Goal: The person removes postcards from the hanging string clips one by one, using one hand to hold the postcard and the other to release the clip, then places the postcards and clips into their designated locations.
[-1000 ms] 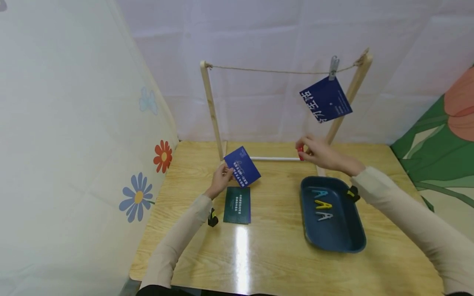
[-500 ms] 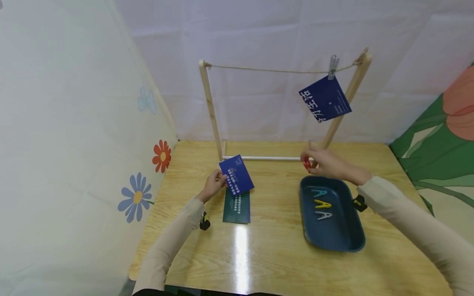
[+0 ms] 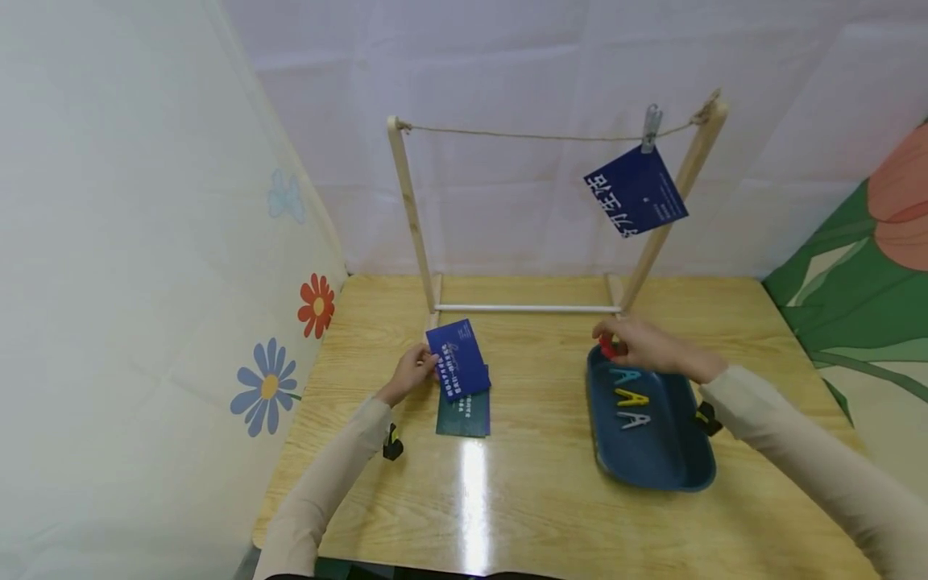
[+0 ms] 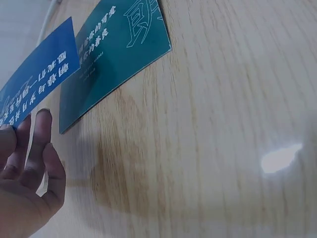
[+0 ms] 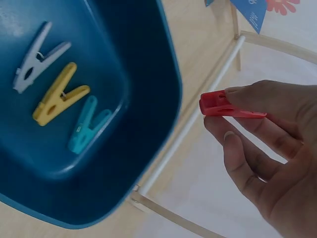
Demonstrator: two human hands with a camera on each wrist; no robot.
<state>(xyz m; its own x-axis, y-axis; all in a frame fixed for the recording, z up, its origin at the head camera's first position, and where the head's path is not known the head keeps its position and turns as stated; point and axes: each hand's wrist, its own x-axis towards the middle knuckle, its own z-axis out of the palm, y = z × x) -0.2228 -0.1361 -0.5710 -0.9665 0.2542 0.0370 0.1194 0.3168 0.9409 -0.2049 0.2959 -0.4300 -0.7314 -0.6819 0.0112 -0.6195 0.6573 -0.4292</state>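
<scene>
My left hand [image 3: 410, 373] pinches a blue card [image 3: 460, 359] with white print by its left edge. The card is tilted over a green card [image 3: 462, 417] that lies on the table, on top of another whose purple edge shows. In my right hand [image 3: 648, 346] a red clothespin [image 5: 218, 104] is pinched between thumb and fingers, above the far rim of a dark blue tray [image 3: 652, 475]. Inside the tray lie a teal clothespin [image 5: 88, 126], a yellow clothespin [image 5: 58, 96] and a grey clothespin [image 5: 34, 64].
Behind stands a wooden frame [image 3: 409, 205] with a twine line [image 3: 522, 135] strung across its top. A dark blue card [image 3: 640, 193] hangs near the right post from a clear clothespin [image 3: 650, 129]. A white rod [image 3: 522, 308] joins the frame's feet.
My left hand has drawn back towards me and lowered the blue card, now partly over the green card. My right hand has moved right and nearer, from the rod to the tray's far rim.
</scene>
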